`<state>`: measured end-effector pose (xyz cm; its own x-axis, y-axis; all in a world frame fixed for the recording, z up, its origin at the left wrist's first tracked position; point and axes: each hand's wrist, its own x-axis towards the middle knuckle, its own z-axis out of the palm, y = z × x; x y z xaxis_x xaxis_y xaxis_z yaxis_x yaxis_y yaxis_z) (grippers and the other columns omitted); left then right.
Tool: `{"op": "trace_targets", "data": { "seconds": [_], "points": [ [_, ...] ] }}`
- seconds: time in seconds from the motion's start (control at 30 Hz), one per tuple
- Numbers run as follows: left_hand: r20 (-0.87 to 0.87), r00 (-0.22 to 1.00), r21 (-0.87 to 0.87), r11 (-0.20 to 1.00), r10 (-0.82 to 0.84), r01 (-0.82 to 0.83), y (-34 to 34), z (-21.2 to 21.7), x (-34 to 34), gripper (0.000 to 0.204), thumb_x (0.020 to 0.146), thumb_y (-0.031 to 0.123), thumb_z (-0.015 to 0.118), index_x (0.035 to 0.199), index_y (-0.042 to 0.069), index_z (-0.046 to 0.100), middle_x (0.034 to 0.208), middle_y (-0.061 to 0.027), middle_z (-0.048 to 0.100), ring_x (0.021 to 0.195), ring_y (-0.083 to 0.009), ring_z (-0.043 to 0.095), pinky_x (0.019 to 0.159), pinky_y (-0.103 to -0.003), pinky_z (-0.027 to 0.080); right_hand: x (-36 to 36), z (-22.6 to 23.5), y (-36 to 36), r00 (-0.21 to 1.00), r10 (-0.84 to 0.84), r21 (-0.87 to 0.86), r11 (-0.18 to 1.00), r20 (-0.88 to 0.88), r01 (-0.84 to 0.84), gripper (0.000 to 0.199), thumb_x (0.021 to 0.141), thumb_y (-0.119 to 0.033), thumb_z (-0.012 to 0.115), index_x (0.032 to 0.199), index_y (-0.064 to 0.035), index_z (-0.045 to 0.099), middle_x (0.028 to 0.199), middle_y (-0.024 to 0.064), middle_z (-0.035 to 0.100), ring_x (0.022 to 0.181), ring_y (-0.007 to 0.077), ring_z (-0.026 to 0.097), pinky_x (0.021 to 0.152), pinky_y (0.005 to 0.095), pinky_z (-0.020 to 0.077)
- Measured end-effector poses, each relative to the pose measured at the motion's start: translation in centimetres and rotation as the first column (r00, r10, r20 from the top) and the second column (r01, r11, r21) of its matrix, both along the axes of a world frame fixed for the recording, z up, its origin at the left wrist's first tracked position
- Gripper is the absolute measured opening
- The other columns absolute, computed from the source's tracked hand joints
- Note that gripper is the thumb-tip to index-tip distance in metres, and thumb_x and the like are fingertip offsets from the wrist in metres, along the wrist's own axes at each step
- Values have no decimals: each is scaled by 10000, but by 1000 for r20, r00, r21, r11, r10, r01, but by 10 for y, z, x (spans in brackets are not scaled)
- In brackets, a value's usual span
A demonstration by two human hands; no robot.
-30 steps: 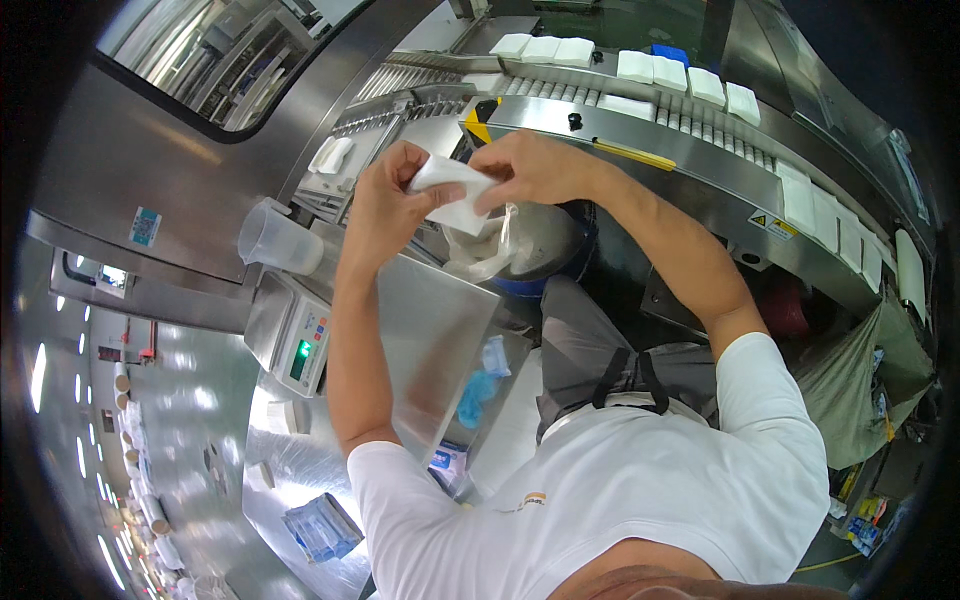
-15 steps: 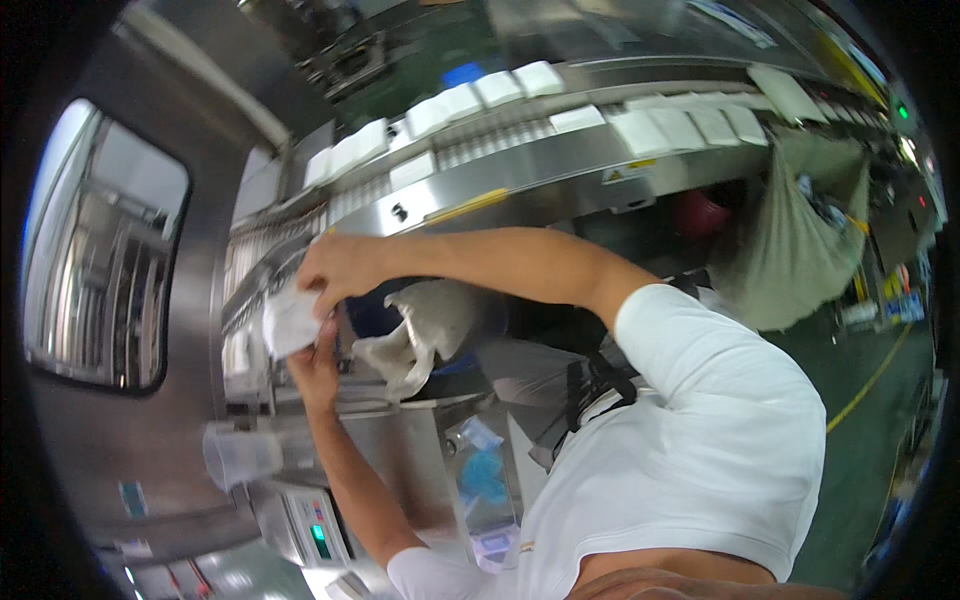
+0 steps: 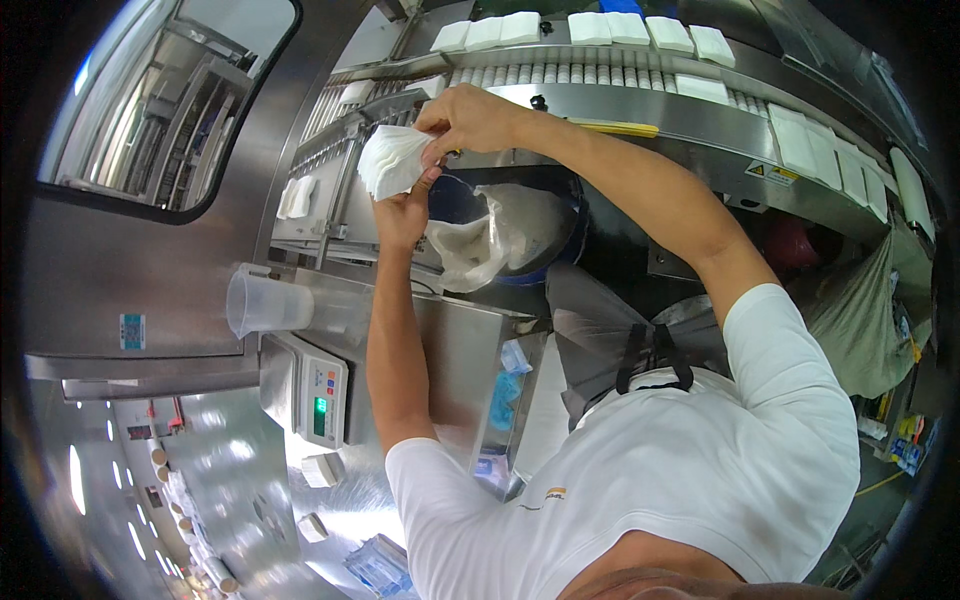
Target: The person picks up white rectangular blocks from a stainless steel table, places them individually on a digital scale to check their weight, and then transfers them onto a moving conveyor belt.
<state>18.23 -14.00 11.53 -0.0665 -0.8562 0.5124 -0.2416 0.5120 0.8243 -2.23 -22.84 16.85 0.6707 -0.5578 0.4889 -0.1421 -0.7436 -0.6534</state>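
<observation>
Both of my hands hold a stack of thin white wipes [image 3: 392, 160] above the metal machine frame. The sheets spread apart like a fan at the far left side. My left hand [image 3: 404, 216] grips the stack from below, its thumb pointing up along the edge. From the right, my right hand [image 3: 468, 122] pinches the stack's side between thumb and fingers. Just below and right of the hands, a whitish plastic bag [image 3: 480, 240] lines a dark blue bin [image 3: 575, 225].
Several white stacks [image 3: 592, 30] lie along the roller conveyor [image 3: 560, 74] at the far side. A clear plastic jug [image 3: 268, 304] and a digital scale [image 3: 322, 402] stand at the left. A steel cabinet with a window [image 3: 170, 270] rises at far left. A cloth sack [image 3: 860, 330] hangs right.
The view has turned, so hands and stack appear higher and further right. The stack's sheets now show fanned out; both hands still hold it.
</observation>
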Motion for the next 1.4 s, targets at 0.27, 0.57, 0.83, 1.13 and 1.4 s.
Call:
{"op": "trace_targets", "data": {
  "seconds": [0.27, 0.57, 0.83, 1.13, 1.4],
  "points": [
    [204, 945, 471, 872, -255, 133, 12, 24, -6, 625, 910, 166, 806, 1434, -25, 523, 1381, -115, 603, 1247, -205, 579, 1053, -363, 469, -32, -29, -3, 998, 25, -47, 998, -66, -28, 369, 732, -336, 868, 892, -20, 763, 730, 150, 712, 645, 248, 674, 615, 425, 492],
    [-5, 943, 447, 843, -332, 299, 12, 50, -109, 340, 979, 128, 744, 1249, -60, 661, 1095, -73, 738, 977, -129, 681, 914, -276, 517, -162, -17, 41, 969, 189, 516, 853, -157, -83, 386, 841, -286, 863, 1058, 19, 768, 895, 81, 768, 750, 154, 718, 646, 285, 558],
    [-36, 890, 587, 711, -455, 387, -11, 50, -228, 281, 961, 121, 751, 1178, -56, 725, 985, -47, 744, 825, -94, 679, 699, -240, 536, -280, -26, 114, 933, -324, 791, 606, 154, 80, 496, 914, -242, 802, 1260, 78, 649, 1060, 116, 745, 893, 155, 711, 714, 274, 580],
    [-138, 808, 614, 590, -573, 524, -53, 56, -344, 558, 932, 320, 805, 1301, -67, 647, 1063, -119, 739, 881, -174, 731, 759, -280, 613, -382, -19, 123, 872, -476, 691, 670, 118, 272, 414, 939, -248, 768, 1230, 38, 693, 1035, 107, 754, 870, 156, 722, 714, 306, 605],
    [-247, 870, 552, 676, -427, 488, -36, 52, -342, 644, 1006, 370, 717, 1399, -89, 495, 1236, -184, 704, 1090, -222, 718, 936, -333, 590, -499, -53, -32, 315, -945, 754, 271, 90, 599, 683, 913, -108, 777, 1479, 24, 419, 1362, 232, 605, 1078, 281, 733, 826, 410, 667]
  ]
}}
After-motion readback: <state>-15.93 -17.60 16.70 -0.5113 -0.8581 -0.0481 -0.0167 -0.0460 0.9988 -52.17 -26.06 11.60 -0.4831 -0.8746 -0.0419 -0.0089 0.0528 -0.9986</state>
